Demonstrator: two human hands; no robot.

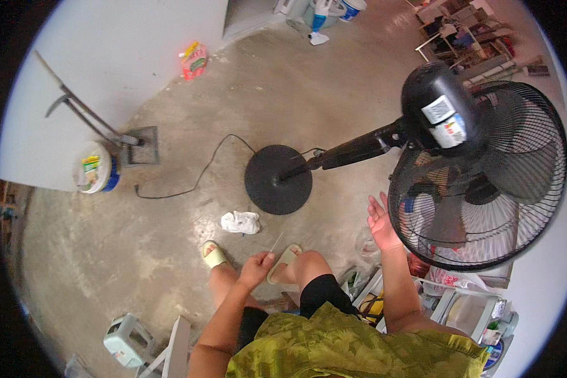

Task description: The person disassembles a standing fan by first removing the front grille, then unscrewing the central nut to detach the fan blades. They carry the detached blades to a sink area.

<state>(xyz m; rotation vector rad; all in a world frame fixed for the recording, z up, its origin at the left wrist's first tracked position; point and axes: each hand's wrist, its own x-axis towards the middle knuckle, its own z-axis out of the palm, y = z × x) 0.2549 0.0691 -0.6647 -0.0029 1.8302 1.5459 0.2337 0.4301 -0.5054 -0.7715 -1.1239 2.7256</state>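
A black standing fan (444, 104) rises from its round base (264, 183) on the floor and leans to the right in view, its wire grille (548, 126) facing away to the lower right. My right hand (382, 223) is raised beside the grille's left rim, fingers spread and holding nothing; whether it touches the rim I cannot tell. Above my knees, my left hand (256, 269) is closed on a thin pale stick (276, 243) that points up and away. On the floor ahead of my feet lies a crumpled white cloth (240, 222).
The fan's black cord (198, 183) trails left across the floor. A white bucket (97, 169) and a long-handled dustpan (142, 146) stand at the left wall. A grey plastic stool (127, 340) is at lower left. Shelving with bags (466, 309) is at my right; stacked wood (466, 31) lies far right.
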